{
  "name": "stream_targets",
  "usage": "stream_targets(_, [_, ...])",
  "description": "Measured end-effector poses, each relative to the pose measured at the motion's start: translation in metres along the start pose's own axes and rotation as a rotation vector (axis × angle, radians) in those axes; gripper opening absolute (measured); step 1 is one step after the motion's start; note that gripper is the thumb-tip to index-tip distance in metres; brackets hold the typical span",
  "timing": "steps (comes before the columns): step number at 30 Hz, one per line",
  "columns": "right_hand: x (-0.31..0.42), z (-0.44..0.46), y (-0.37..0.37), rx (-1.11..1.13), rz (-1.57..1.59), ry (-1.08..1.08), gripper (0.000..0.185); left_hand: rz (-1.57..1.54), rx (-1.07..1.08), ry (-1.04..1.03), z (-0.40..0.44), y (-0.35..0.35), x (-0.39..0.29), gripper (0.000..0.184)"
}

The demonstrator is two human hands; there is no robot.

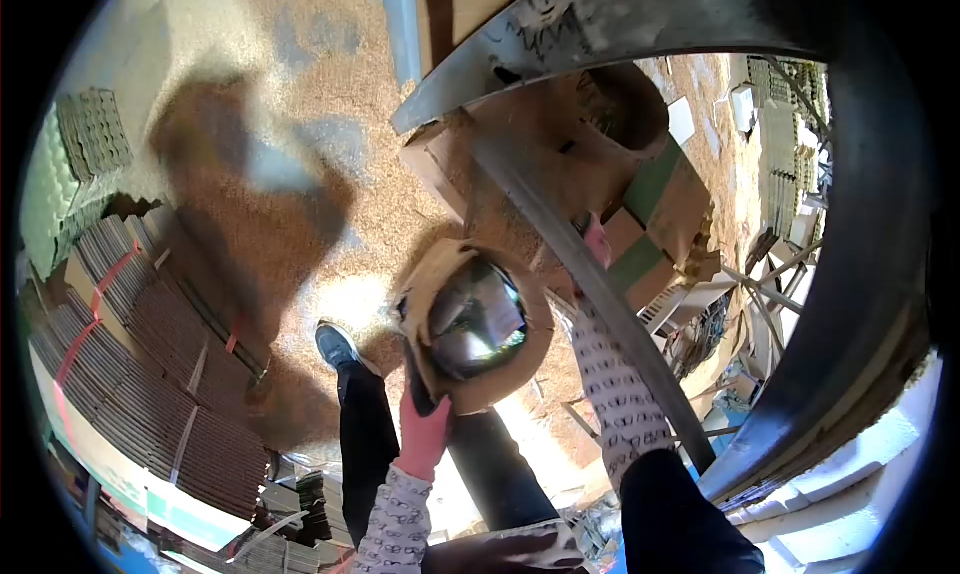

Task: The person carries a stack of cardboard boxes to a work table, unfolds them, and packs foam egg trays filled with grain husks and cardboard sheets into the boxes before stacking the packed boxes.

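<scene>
We have the brown ring (537, 336) already clasped by its edge in our left hand (425, 429), while our right hand (597, 242), grip unclear, is near a carton (685, 199); what remains doesn't show.

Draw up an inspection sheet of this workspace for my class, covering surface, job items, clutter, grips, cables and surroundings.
Surface: floor strewn with loose brown material, with grey patches showing.
Job items: round brown item with a shiny middle, exact identity unclear; green-marked cardboard near the right side.
Clutter: cardboard stack with red straps; a jumble at right, too small to sort.
Grips: left grip, pink, holds the round item's lower edge; right grip, partly hidden, beside the cardboard, contact unclear.
Cables: nothing seen for certain.
Surroundings: curved metal frame; diagonal bar crossing in front of the right grip; textured trays stacked at far left.
</scene>
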State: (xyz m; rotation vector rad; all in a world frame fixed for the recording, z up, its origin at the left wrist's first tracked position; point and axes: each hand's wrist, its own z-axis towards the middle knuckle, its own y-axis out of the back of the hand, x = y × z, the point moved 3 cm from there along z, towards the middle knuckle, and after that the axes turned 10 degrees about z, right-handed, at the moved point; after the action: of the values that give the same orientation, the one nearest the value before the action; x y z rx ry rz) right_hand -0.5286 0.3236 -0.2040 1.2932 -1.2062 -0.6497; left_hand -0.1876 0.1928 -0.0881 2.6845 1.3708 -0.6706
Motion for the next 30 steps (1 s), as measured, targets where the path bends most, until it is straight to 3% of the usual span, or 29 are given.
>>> stream_targets(1, [0.006,-0.015,0.02,-0.013,0.206,-0.088,0.032,0.037,0.021,-0.108,0.007,-0.009,0.007,0.067])
stream_targets(2, [-0.015,-0.021,0.023,0.025,0.818,-0.246,0.033,0.07,0.038,-0.218,0.014,-0.019,0.014,0.071])
stream_targets(4, [-0.059,-0.006,0.032,0.039,1.454,-0.459,0.034,-0.048,0.074,-0.275,0.031,-0.044,0.025,0.075])
stream_targets(5, [-0.079,0.005,0.038,0.012,1.475,-0.521,0.036,-0.02,0.09,-0.279,0.036,-0.054,0.02,0.075])
stream_targets(7, [-0.056,0.035,0.04,-0.048,1.309,-0.464,0.039,-0.096,0.133,-0.259,0.047,-0.074,-0.019,0.075])
stream_targets(9, [0.041,0.061,0.06,-0.128,0.929,-0.232,0.043,0.034,0.109,-0.349,0.072,-0.083,-0.018,0.073])
stream_targets(12, [0.06,0.096,0.027,0.074,1.04,-0.086,0.044,-0.051,0.094,-0.322,0.08,-0.093,-0.03,0.072])
stream_targets(13, [0.054,0.108,0.024,-0.075,0.6,-0.017,0.041,-0.038,0.085,-0.329,0.082,-0.095,-0.027,0.072])
stream_targets(16, [0.021,0.099,0.057,-0.4,0.407,0.106,0.042,0.088,0.015,-0.412,0.087,-0.099,-0.016,0.074])
stream_targets(18, [0.006,0.063,0.098,-0.589,0.722,0.023,0.032,0.062,0.006,-0.431,0.085,-0.101,-0.019,0.076])
stream_targets(20, [-0.017,0.024,0.136,-0.612,0.386,0.112,0.031,0.01,-0.004,-0.473,0.086,-0.11,-0.017,0.077])
stream_targets(23, [-0.095,-0.055,0.162,-0.535,0.456,-0.174,0.036,-0.029,-0.064,-0.521,0.098,-0.143,-0.018,0.078])
stream_targets(24, [-0.116,-0.087,0.171,-0.504,0.401,-0.267,0.039,0.152,-0.136,-0.576,0.102,-0.147,-0.032,0.078])
stream_targets(25, [-0.133,-0.12,0.171,-0.493,0.448,-0.166,0.04,0.12,-0.003,-0.525,0.112,-0.149,-0.043,0.08])
stream_targets(26, [-0.13,-0.16,0.178,-0.389,0.12,-0.041,0.041,0.087,0.137,-0.473,0.117,-0.149,-0.053,0.082])
stream_targets(27, [-0.118,-0.198,0.186,-0.335,-0.202,0.105,0.042,0.265,0.079,-0.446,0.107,-0.141,-0.066,0.08])
stream_targets(28, [-0.104,-0.231,0.18,-0.16,-0.884,0.267,0.043,0.445,0.02,-0.424,0.094,-0.13,-0.079,0.077])
stream_targets(30, [-0.022,-0.26,0.195,-0.251,0.273,-0.335,0.04,0.386,0.017,-0.57,0.086,-0.104,-0.039,0.068])
